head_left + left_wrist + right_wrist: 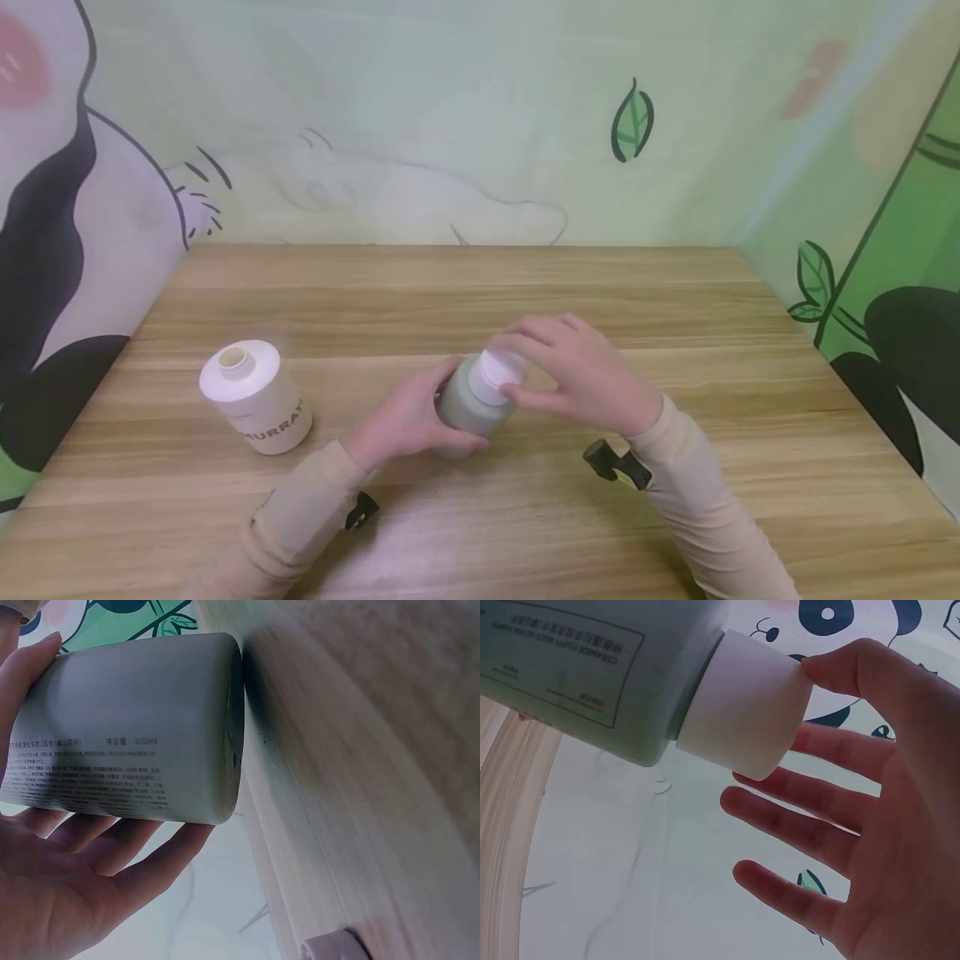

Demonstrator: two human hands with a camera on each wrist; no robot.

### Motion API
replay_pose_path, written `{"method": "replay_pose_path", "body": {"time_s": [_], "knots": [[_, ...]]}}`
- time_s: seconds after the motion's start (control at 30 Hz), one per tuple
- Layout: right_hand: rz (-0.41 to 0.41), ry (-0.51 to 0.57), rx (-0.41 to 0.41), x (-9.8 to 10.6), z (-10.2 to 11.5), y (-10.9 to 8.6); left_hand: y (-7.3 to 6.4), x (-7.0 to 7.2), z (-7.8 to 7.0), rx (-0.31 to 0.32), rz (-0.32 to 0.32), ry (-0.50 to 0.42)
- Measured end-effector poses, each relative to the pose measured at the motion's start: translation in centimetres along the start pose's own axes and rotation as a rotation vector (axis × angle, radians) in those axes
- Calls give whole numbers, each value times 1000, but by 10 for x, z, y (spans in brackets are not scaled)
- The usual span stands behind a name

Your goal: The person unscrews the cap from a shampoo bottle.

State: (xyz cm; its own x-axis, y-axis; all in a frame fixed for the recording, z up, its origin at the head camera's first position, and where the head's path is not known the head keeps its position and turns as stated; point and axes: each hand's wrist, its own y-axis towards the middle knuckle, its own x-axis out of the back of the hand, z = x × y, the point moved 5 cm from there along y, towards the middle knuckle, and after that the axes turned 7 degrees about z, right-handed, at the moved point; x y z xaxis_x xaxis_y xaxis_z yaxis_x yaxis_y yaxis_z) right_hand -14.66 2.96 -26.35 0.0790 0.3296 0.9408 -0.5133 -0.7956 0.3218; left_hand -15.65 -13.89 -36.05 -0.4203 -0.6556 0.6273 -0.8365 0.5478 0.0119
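My left hand point(412, 417) grips a grey-green shampoo bottle point(468, 408) round its body, thumb on the near side. Fine print and "400ml" show on the bottle point(127, 712) in the left wrist view. It leans to the right, its base close to the tabletop; whether it touches I cannot tell. On top sits a white cap point(497, 375), which my right hand point(581, 371) pinches between thumb and fingers. In the right wrist view the thumb touches the edge of the cap point(742, 705), while the lower fingers stretch out free of it.
A white bottle point(255, 400) lettered "MURRAY" stands upright at the left, its neck uncapped. Both hands work over a wood-grain table point(465, 292). Behind it rises a wall point(420, 108) printed with pandas and leaves. Small black devices sit at both wrists.
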Motion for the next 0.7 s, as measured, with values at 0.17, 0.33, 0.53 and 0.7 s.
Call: {"method": "replay_pose_path", "body": {"time_s": [0.17,0.33,0.53,0.7], "knots": [[23,6,33,1,3,0,1,1,0,2,12,-22],[22,-5,53,0,3,-1,1,1,1,5,19,-22],[-13,-27,13,2,1,0,0,1,0,-7,15,-13],[-42,-46,-34,2,-2,0,0,1,0,6,15,-1]]}}
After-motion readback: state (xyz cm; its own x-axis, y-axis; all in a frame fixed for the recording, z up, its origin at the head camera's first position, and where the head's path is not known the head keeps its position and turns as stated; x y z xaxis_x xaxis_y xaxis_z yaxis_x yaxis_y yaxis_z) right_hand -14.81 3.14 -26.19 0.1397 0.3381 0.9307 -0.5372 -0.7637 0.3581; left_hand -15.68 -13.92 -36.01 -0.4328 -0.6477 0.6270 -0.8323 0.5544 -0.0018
